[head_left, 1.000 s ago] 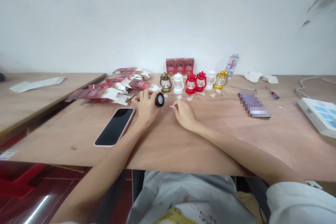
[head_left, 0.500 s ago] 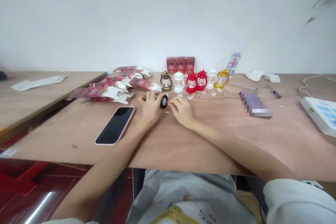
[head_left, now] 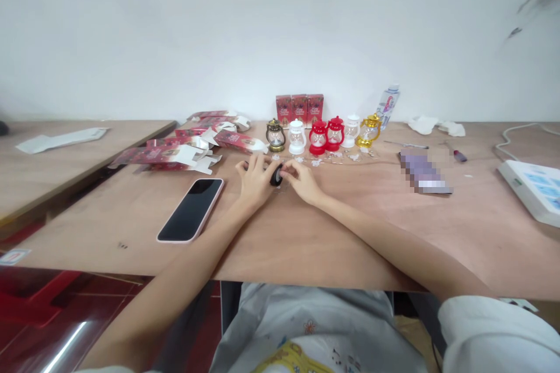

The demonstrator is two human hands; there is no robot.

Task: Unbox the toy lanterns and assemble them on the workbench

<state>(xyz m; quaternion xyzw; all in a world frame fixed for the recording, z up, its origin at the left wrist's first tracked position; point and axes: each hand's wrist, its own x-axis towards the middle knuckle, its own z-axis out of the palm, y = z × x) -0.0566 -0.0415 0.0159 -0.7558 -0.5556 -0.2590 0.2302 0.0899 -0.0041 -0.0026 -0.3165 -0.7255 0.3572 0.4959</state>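
Observation:
My left hand (head_left: 255,182) is wrapped round what looks like a small black lantern (head_left: 275,175), lying on its side with its round base toward the right. Its upper part is hidden under my fingers. At that base, the thumb and forefinger of my right hand (head_left: 303,179) are pinched together; whatever sits between them is too small to make out. Just beyond both hands stands a row of little lanterns: a bronze one (head_left: 275,136), two white ones (head_left: 296,137), two red ones (head_left: 318,137) and a gold one (head_left: 368,132).
Opened red cartons (head_left: 170,151) are heaped at the left, behind a phone (head_left: 191,211). Three red boxes (head_left: 300,108) stand by the wall, with a bottle (head_left: 389,106) to their right. Small clear bits (head_left: 317,162) lie before the lanterns. A white device (head_left: 531,189) is far right.
The black lantern's base has turned and dipped slightly. My right fingertips have moved closer against it, while my left hand keeps its hold.

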